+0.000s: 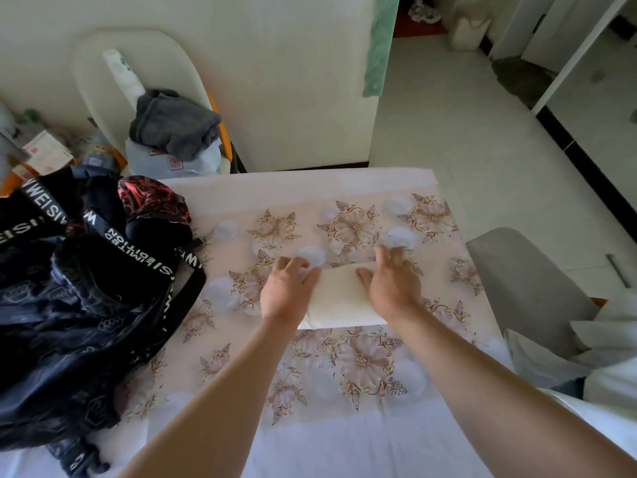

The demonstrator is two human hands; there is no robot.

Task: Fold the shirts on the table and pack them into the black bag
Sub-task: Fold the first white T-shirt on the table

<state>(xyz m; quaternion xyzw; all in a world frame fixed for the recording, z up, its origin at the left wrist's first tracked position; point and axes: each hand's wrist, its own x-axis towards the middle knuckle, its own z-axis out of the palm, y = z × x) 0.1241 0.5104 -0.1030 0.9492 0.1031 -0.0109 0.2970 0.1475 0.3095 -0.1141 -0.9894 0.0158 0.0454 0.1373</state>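
A small cream-white shirt (pixel 339 298), folded into a compact rectangle, lies in the middle of the table with the floral cloth (pixel 362 360). My left hand (pixel 287 288) rests on its left end with fingers spread. Over its right end lies my right hand (pixel 393 282), fingers straight and slightly blurred. The black bag (pixel 79 305), with white-lettered straps, sits open on the table's left side, with dark and red-patterned fabric showing at its top.
A white chair (pixel 103 74) behind the table holds a grey garment (pixel 174 120) and plastic bags. A grey chair (pixel 527 288) stands at the right, with white cloth (pixel 593 357) beside it. Tiled floor lies beyond the table's far edge.
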